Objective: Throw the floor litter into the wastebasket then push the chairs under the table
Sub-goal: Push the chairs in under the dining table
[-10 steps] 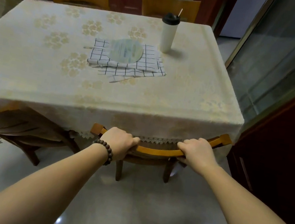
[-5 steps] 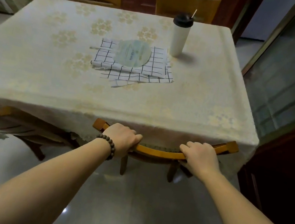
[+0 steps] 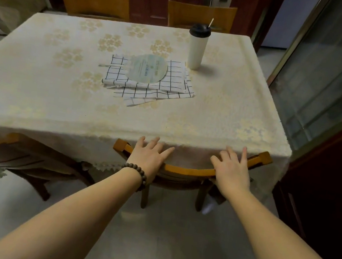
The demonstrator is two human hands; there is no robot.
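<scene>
A wooden chair [image 3: 188,170] stands tucked under the near edge of the table [image 3: 58,92], its curved top rail showing just below the cream tablecloth. My left hand [image 3: 149,156] rests flat over the rail's left part, fingers spread onto the cloth edge. My right hand [image 3: 232,171] lies over the rail's right part, fingers spread too. Neither hand grips the rail. A second chair [image 3: 14,155] sits angled under the table's left corner. No wastebasket or floor litter is in view.
Two more chairs [image 3: 96,5] [image 3: 200,15] stand at the table's far side. On the table lie a checked cloth [image 3: 149,89] with a round fan [image 3: 147,68] and a white tumbler [image 3: 197,46]. A dark cabinet [image 3: 323,200] and glass door [image 3: 334,66] are close on the right.
Both hands have let go of the chair's top rail and opened flat over it. The chair has slid further under the table, and my view has moved closer.
</scene>
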